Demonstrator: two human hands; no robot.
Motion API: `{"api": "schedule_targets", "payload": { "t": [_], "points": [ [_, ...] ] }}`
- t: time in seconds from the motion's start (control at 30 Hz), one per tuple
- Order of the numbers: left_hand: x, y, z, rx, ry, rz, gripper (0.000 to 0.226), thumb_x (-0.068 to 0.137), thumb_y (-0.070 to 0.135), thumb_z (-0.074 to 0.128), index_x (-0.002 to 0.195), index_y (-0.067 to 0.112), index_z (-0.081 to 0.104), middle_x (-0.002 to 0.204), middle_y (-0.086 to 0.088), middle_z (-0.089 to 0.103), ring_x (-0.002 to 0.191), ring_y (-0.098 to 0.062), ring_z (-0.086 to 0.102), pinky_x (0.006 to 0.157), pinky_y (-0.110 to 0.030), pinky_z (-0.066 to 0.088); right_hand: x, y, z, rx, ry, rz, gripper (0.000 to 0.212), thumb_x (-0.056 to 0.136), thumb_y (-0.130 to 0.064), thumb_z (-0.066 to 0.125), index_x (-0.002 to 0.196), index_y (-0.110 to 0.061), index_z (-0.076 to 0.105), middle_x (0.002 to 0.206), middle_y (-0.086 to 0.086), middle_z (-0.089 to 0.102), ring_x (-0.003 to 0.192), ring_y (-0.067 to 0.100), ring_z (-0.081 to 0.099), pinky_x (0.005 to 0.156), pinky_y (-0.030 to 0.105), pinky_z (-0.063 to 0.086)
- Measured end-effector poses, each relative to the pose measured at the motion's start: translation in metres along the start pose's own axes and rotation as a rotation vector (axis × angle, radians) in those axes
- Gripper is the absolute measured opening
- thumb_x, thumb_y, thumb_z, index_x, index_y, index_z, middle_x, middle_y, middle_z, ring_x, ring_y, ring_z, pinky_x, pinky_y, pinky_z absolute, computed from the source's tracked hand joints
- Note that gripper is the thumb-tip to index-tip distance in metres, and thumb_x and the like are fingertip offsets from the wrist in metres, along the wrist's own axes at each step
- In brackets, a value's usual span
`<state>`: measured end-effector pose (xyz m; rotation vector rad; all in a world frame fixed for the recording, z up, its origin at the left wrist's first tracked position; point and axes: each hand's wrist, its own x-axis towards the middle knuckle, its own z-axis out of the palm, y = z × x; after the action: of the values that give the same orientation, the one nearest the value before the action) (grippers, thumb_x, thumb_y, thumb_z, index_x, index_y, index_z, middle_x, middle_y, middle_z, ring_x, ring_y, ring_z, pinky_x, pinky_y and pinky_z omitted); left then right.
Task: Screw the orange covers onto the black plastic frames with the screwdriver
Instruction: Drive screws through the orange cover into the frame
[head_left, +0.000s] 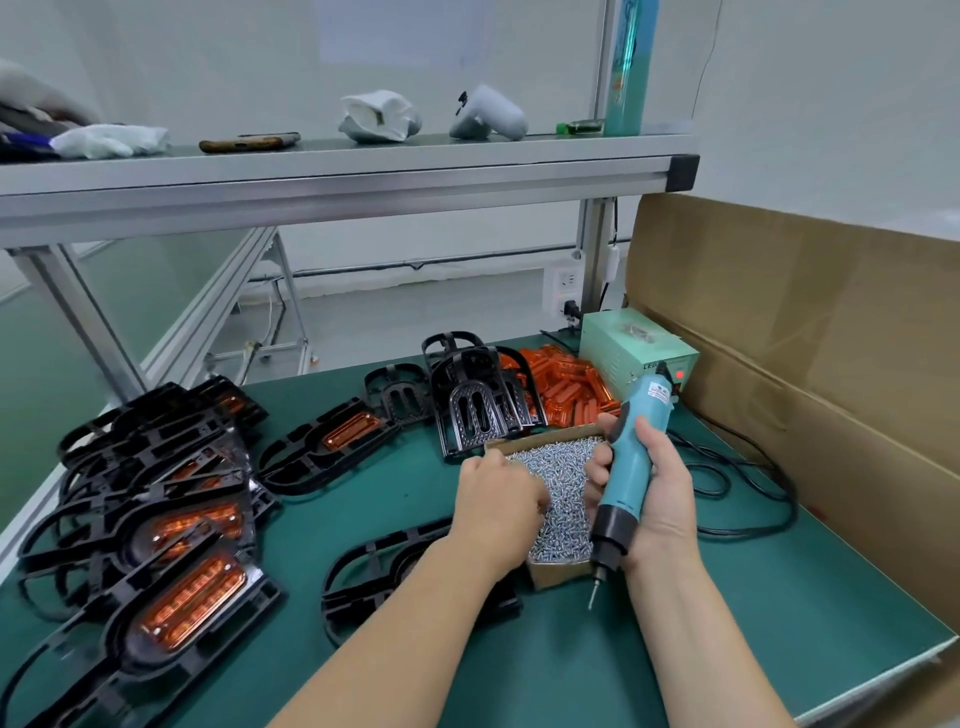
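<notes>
My right hand (654, 499) grips a teal electric screwdriver (631, 467), bit pointing down past the near edge of a small cardboard box of silver screws (558, 493). My left hand (496, 501) reaches into that box, fingers curled down among the screws; whether it holds any is hidden. A black plastic frame (374, 571) lies on the green mat under my left forearm, its middle hidden by the arm. Loose orange covers (566, 384) are heaped behind the box. Another frame with an orange cover (332, 441) lies left of the box.
Frames fitted with orange covers (156, 525) are stacked at the left. Bare black frames (472, 395) stand piled at the back. A green power supply (636, 351) and its black cable (727, 493) sit at the right, beside a large cardboard box (810, 364). An aluminium shelf (332, 176) runs overhead.
</notes>
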<state>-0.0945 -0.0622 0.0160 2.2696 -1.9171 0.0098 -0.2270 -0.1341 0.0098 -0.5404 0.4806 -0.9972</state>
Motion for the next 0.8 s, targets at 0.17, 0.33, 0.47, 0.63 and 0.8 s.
{"api": "schedule_targets", "payload": {
  "t": [0.17,0.33,0.47,0.63,0.8],
  "points": [
    [0.005,0.000,0.008,0.019,0.039,0.040,0.017,0.093,0.026,0.060,0.098,0.033,0.075,0.091,0.005,0.069,0.095,-0.020,0.048,0.094,-0.037,0.028,0.001,0.004,0.004,0.095,-0.050,0.062,0.031,0.085,-0.035,0.064,0.105,-0.011,0.069,0.064,0.000,0.049,0.045,0.011,0.043,0.039,0.021,0.036],
    [0.003,-0.003,0.011,-0.093,0.119,0.046,0.015,0.089,0.036,0.061,0.093,0.030,0.075,0.086,0.009,0.068,0.090,-0.016,0.047,0.078,-0.032,0.022,0.001,0.004,0.013,0.115,-0.046,0.087,0.022,0.084,-0.029,0.066,0.096,-0.011,0.067,0.065,0.000,0.051,0.045,0.011,0.046,0.039,0.020,0.039],
    [0.000,-0.001,0.011,-0.283,0.173,-0.037,0.011,0.086,0.032,0.067,0.083,0.022,0.071,0.086,0.007,0.069,0.093,-0.020,0.050,0.081,-0.034,0.036,0.003,0.004,0.021,0.111,-0.019,0.067,0.014,0.080,-0.023,0.070,0.089,-0.014,0.065,0.067,-0.001,0.055,0.047,0.010,0.050,0.040,0.020,0.042],
    [-0.008,-0.001,0.005,-0.593,0.176,-0.130,0.008,0.082,0.019,0.074,0.077,0.025,0.072,0.079,0.013,0.067,0.084,-0.007,0.055,0.074,-0.018,0.039,0.003,0.002,0.028,0.054,0.016,0.021,0.022,0.076,-0.020,0.073,0.095,-0.011,0.065,0.070,0.001,0.059,0.051,0.011,0.054,0.042,0.019,0.045],
    [-0.032,-0.014,0.000,-1.050,0.263,-0.308,0.026,0.087,0.005,0.068,0.076,0.028,0.075,0.077,0.013,0.074,0.077,-0.004,0.068,0.070,-0.014,0.050,0.006,0.001,0.035,0.059,0.046,-0.016,0.024,0.072,-0.017,0.075,0.093,-0.012,0.063,0.072,0.001,0.060,0.052,0.011,0.053,0.044,0.019,0.044]
  ]
}}
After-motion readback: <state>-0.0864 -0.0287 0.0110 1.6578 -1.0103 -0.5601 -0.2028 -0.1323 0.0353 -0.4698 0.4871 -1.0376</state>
